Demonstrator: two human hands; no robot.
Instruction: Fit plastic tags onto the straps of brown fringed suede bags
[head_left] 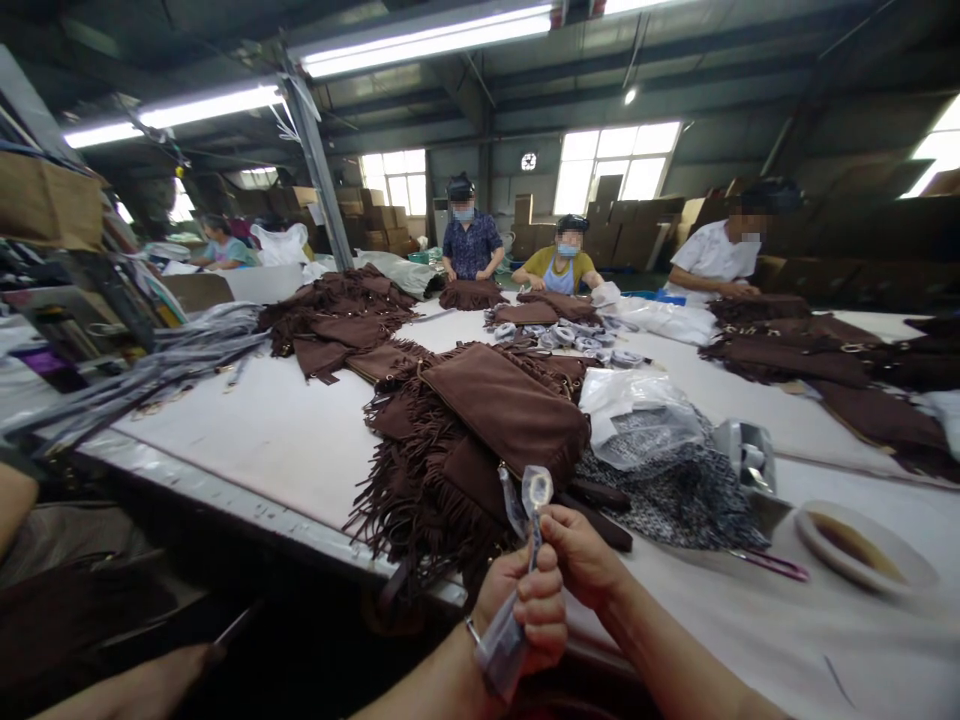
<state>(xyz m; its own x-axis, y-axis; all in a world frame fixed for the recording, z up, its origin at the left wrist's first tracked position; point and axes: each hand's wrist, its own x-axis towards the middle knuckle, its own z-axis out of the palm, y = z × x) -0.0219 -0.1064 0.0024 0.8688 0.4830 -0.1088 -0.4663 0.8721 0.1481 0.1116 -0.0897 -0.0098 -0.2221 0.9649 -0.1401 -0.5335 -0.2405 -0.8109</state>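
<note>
A strap wrapped in clear plastic, with a pale metal ring at its top end, stands upright in front of me. My left hand is closed in a fist around it, and the wrapped lower end sticks out below the palm. Just under the ring, my right hand pinches the strap with thumb and fingers. Directly beyond my hands lies a pile of brown fringed bags, the top one showing a zipper along its edge. Part of the plastic overlaps the bags in view.
Right of the pile are a grey knitted cloth, a tape dispenser, a purple-handled tool and a round dish. Wrapped straps lie on the table at left. Co-workers stand across; another person's hand is at lower left.
</note>
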